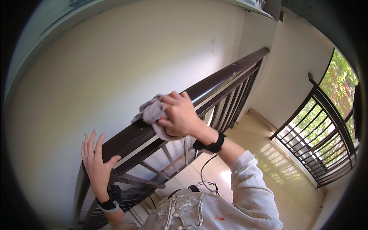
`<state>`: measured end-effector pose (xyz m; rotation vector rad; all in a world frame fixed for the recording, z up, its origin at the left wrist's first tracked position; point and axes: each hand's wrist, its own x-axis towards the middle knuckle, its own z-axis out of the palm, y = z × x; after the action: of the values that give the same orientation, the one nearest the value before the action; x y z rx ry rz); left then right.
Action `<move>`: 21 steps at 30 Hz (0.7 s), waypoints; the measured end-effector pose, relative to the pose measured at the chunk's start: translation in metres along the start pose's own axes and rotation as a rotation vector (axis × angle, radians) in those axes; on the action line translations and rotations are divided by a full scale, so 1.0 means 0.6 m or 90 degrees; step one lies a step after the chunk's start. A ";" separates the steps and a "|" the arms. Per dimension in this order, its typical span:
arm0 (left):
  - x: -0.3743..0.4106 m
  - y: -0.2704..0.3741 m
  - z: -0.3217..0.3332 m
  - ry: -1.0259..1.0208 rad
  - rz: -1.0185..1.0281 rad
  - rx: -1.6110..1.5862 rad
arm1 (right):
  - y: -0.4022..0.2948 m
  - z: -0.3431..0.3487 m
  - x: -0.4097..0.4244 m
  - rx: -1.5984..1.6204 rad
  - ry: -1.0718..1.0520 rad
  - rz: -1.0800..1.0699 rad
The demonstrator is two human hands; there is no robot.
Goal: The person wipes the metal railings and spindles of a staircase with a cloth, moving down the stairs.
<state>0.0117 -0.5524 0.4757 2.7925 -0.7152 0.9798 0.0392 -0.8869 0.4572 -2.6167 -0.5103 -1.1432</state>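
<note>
My right hand (180, 116) presses a grey cloth (153, 112) onto the top of a dark brown handrail (214, 83). Part of the cloth drapes over the near side of the rail, and the fingers cover some of it. To the left, my left hand (96, 161) is by the rail's nearer end, fingers spread and thumb pointing right. It holds nothing; whether its palm touches the rail cannot be made out. Pale specks and scuffs mark the rail's surface.
Below the handrail run dark balusters (227, 109). A white wall (129, 63) stands behind it. A black cable (202, 175) hangs near my waist above the tiled floor (258, 161). At right, a window guard railing (322, 138) fronts greenery. Stair steps (141, 211) lie lower left.
</note>
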 end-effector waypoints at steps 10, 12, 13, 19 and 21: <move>0.008 0.024 0.001 -0.116 -0.150 -0.022 | 0.404 -0.102 -0.032 -0.261 0.027 0.349; 0.006 0.024 0.004 -0.107 -0.158 -0.023 | 0.406 -0.093 -0.036 -0.276 0.042 0.367; 0.005 0.024 0.006 -0.099 -0.158 -0.026 | 0.389 -0.082 -0.037 -0.287 0.030 0.374; -0.004 0.019 0.020 -0.075 -0.157 -0.014 | 0.195 -0.046 -0.064 -0.124 0.070 0.089; -0.008 0.015 0.024 -0.078 -0.154 -0.023 | 0.175 -0.036 -0.076 -0.037 0.078 0.010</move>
<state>0.0124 -0.5619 0.4608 2.8404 -0.3895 0.7525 0.0387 -1.0003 0.4292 -2.5739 -0.4360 -1.3218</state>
